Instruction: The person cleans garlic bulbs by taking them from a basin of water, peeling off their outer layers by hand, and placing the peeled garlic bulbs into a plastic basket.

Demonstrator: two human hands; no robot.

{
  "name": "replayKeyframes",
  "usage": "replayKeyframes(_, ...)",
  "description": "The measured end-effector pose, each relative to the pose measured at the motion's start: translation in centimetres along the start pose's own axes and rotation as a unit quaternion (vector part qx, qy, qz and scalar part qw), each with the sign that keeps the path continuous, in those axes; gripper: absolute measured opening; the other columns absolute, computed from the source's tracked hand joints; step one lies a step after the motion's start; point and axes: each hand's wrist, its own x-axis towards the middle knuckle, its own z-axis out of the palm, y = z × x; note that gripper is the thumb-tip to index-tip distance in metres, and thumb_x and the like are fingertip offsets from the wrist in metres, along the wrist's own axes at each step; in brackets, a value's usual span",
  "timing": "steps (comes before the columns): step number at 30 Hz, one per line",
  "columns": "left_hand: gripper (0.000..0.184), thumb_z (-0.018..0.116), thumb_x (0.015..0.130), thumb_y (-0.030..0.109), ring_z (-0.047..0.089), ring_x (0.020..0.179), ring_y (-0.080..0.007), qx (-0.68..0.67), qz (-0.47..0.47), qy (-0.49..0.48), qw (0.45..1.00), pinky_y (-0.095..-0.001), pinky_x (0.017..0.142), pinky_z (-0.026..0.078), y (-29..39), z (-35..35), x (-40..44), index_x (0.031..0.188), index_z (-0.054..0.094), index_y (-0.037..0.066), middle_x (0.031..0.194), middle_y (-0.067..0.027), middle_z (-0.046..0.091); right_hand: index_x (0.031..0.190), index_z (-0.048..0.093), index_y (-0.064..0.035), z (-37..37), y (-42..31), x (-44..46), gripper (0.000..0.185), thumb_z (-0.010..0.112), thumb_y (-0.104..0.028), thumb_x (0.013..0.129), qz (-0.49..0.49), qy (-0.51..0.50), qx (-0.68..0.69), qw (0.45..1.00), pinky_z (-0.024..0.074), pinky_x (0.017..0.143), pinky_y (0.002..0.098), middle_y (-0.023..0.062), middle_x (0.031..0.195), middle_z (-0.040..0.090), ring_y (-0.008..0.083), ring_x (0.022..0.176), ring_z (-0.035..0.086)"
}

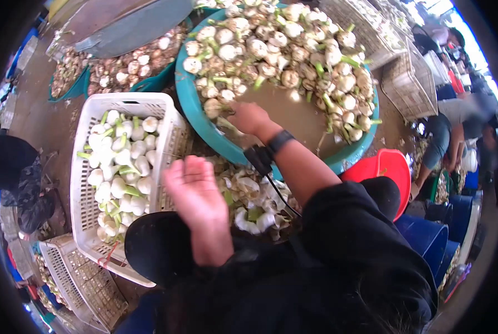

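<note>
Right hand [252, 119] at the garlic bulbs [291, 78], left hand [196, 192] palm up

Your right hand reaches down at the near left side of the teal tub [222, 145], its fingers by the bulbs at the pile's edge; you cannot tell from here whether they grip one. Your left hand is unfolded, fingers loosely bent, just beside the white crate [122, 100]. The unsorted-looking bulbs heap across the tub's far and right sides, above brown, murky contents. Cleaner white bulbs [125, 167] with green stems fill the crate. Papery skins [257, 209] lie between your arms, and a red basin [371, 172] stands beside the tub's right side.
</note>
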Motion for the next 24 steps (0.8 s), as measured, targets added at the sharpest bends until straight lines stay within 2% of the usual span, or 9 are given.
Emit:
replayKeyframes(3, 0.018, 0.057, 0.083, 0.023, 0.056, 0.072, -0.0158, 0.099, -0.04, 0.05, 0.993, -0.03, 0.068, 0.047, -3.1, -0.5, 1.2, 0.091, 0.05, 0.008, 0.079, -0.0035, 0.057, 0.097, 0.062, -0.0083, 6.4, 2.7, 2.5, 0.028, 0.049, -0.024, 0.078, -0.022, -0.057, -0.202, 0.978, 0.0436, 0.082, 0.0442, 0.015, 0.097, 0.062, 0.0332, 0.095, 0.057)
replayKeyframes(5, 0.023, 0.053, 0.086, 0.022, 0.049, 0.077, -0.0102, 0.189, -0.038, 0.06, 0.979, -0.0235, 0.066, 0.043, -3.7, 0.0, 0.9, 0.104, 0.048, 0.009, 0.085, -0.0007, 0.049, 0.103, 0.06, -0.008, 5.7, 2.3, 2.7, 0.033, 0.048, -0.028, 0.08, 0.0, -0.237, -0.212, 0.948, 0.0426, 0.085, 0.0424, 0.0162, 0.106, 0.059, 0.0314, 0.099, 0.056)
replayKeyframes(7, 0.037, 0.053, 0.085, 0.033, 0.045, 0.095, -0.0151, 0.246, -0.081, 0.061, 0.964, -0.0305, 0.076, 0.039, -4.9, -0.8, 1.3, 0.115, 0.044, 0.012, 0.104, -0.0032, 0.045, 0.103, 0.059, -0.0041, 4.7, 2.6, 0.8, 0.034, 0.055, -0.027, 0.079, 0.078, -0.102, -0.019, 0.992, 0.0429, 0.084, 0.0422, 0.0164, 0.106, 0.059, 0.0312, 0.098, 0.057)
replayKeyframes(9, 0.05, 0.048, 0.084, 0.048, 0.045, 0.096, -0.0161, 0.281, -0.136, 0.061, 0.948, -0.0304, 0.076, 0.038, -5.1, 0.4, 0.3, 0.119, 0.04, 0.014, 0.106, -0.0025, 0.045, 0.101, 0.059, -0.0021, 1.3, 0.3, -3.4, 0.031, 0.062, -0.02, 0.076, 0.027, 0.1, 0.311, 0.945, 0.0436, 0.083, 0.0391, 0.0173, 0.104, 0.059, 0.0317, 0.096, 0.057)
replayKeyframes(12, 0.064, 0.042, 0.081, 0.06, 0.051, 0.081, -0.0139, 0.288, -0.205, -0.038, 0.935, -0.0253, 0.071, 0.04, -5.4, -0.1, 0.5, 0.125, 0.035, 0.014, 0.106, -0.0018, 0.05, 0.098, 0.059, -0.0008, -1.8, -3.0, -8.7, 0.026, 0.064, -0.01, 0.074, 0.116, 0.065, 0.532, 0.836, 0.0443, 0.083, 0.0361, 0.0199, 0.1, 0.058, 0.0321, 0.092, 0.058)
replayKeyframes(14, 0.061, 0.051, 0.082, 0.051, 0.053, 0.077, -0.011, 0.285, -0.17, -0.023, 0.943, -0.0223, 0.068, 0.043, -5.2, 0.0, 0.4, 0.123, 0.041, 0.008, 0.105, -0.0041, 0.054, 0.088, 0.06, -0.0015, -3.4, -3.5, -11.4, 0.015, 0.059, -0.011, 0.076, -0.196, 0.142, 0.077, 0.967, 0.0474, 0.076, 0.0343, 0.0188, 0.091, 0.059, 0.0284, 0.086, 0.06)
replayKeyframes(16, 0.047, 0.061, 0.08, 0.033, 0.053, 0.079, -0.0119, 0.368, 0.007, -0.074, 0.927, -0.0232, 0.064, 0.044, -5.9, -0.7, 1.0, 0.11, 0.053, -0.002, 0.094, -0.0087, 0.057, 0.081, 0.059, -0.0032, -6.0, -4.3, -12.5, 0.011, 0.058, -0.013, 0.076, -0.23, 0.064, 0.004, 0.971, 0.0485, 0.07, 0.035, 0.0166, 0.085, 0.06, 0.0269, 0.08, 0.061)
replayKeyframes(20, 0.044, 0.067, 0.075, 0.026, 0.056, 0.08, -0.0141, 0.475, 0.008, -0.159, 0.865, -0.0257, 0.071, 0.045, -5.7, -0.8, 0.1, 0.102, 0.056, -0.007, 0.089, -0.0121, 0.061, 0.066, 0.056, -0.009, -7.3, -4.1, -14.4, 0.014, 0.053, -0.019, 0.076, -0.207, -0.087, -0.219, 0.95, 0.0489, 0.054, 0.0364, 0.0086, 0.066, 0.06, 0.025, 0.064, 0.061)
replayKeyframes(24, 0.035, 0.066, 0.074, 0.018, 0.057, 0.078, -0.0139, 0.449, -0.033, -0.169, 0.877, -0.0256, 0.072, 0.046, -6.6, -1.6, 0.8, 0.099, 0.059, -0.006, 0.088, -0.0095, 0.062, 0.064, 0.059, -0.0071, -6.5, -3.7, -15.0, 0.017, 0.051, -0.017, 0.075, -0.163, -0.027, -0.137, 0.977, 0.0497, 0.054, 0.0377, 0.0109, 0.061, 0.06, 0.0285, 0.056, 0.06)
